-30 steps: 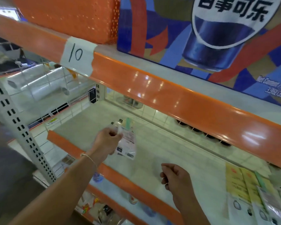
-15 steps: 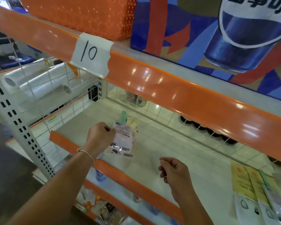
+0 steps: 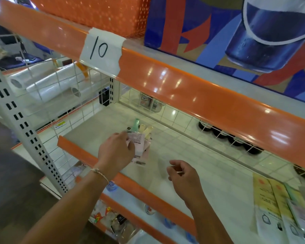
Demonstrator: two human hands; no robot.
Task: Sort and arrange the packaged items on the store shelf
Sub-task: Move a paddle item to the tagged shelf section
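A white paper label (image 3: 102,50) taped over the orange edge strip (image 3: 192,88) of the upper shelf carries a handwritten "10" in black marker. The packet (image 3: 139,143) held over the middle shelf bears printed labels and barcodes, too small to read. Print on the yellow packets (image 3: 271,196) at the right is likewise unreadable.

Bright overhead light, glare spots on orange shelf edge (image 3: 192,95), soft blur, wide-angle edge bending
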